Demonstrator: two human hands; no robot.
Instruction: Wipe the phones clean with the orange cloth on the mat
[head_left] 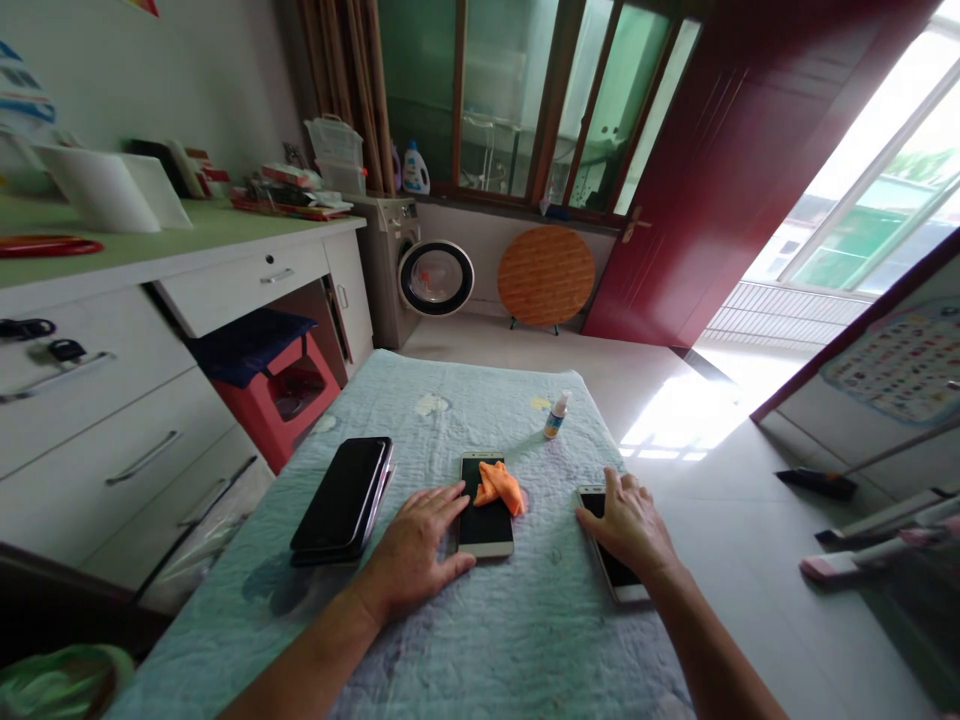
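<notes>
Orange cloth (496, 487) lies on middle phone (486, 540), atop quilt (517, 640). Left hand (418, 543) touches phone's left edge, fingers wide. Right hand (628, 520) spans right phone (616, 572); cannot tell whether fingers grip.

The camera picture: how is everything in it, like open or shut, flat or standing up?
Middle phone: flat, screen dark
Right phone: flat, visible screen dark
Stack at left: top screen dark
Orange cloth: crumpled on middle phone
Spray bottle: upright
Left hand: open, at middle phone's edge
Right hand: over right phone
Washing machine: door open
Red door: open
Round tabletop: upright
</notes>
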